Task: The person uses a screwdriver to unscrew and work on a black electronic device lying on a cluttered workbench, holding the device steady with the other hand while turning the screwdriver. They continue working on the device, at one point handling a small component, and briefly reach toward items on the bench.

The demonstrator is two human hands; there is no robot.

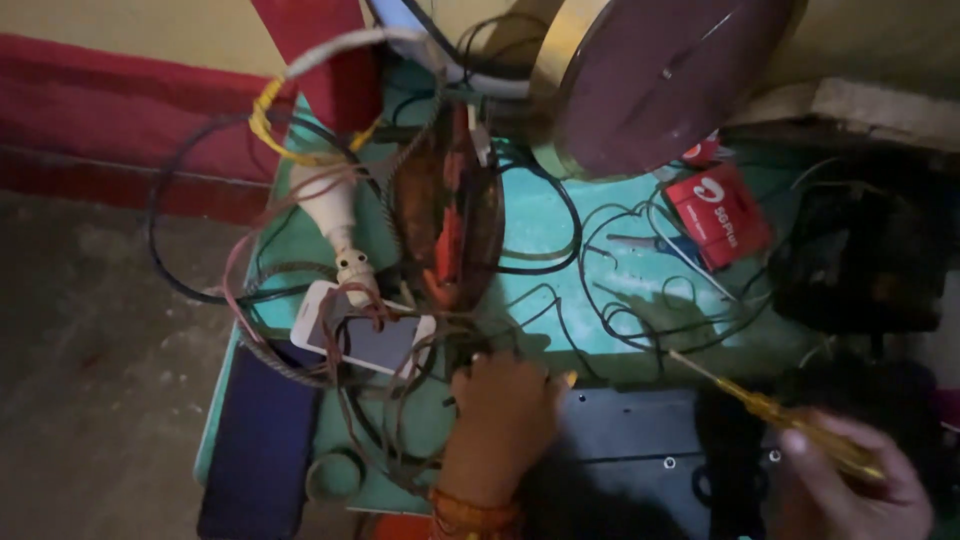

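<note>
Where the head view looks down, the left hand (pixel 505 420), with a band of orange bangles at the wrist, rests palm-down with fingers spread and gripping nothing on the near edge of the turquoise painted surface (pixel 545 235), touching the dark flat metal panel (pixel 625 440) with small holes that lies just in front. The right hand (pixel 850 490) is clenched on the yellow translucent handle of a slim screwdriver (pixel 770 408), whose thin shaft points up-left toward the loose black wires (pixel 640 300). Risk, as a judgement: the tip could snag a wire loop and drag it, since the strands lie tangled right in its path; the dim light adds to this. The screwdriver looks narrow and long, handle amber, tip too small to read. Nearby lie a white smartphone (pixel 365 335) under reddish cords, a red card packet (pixel 718 215) and a round maroon disc (pixel 660 75).
</note>
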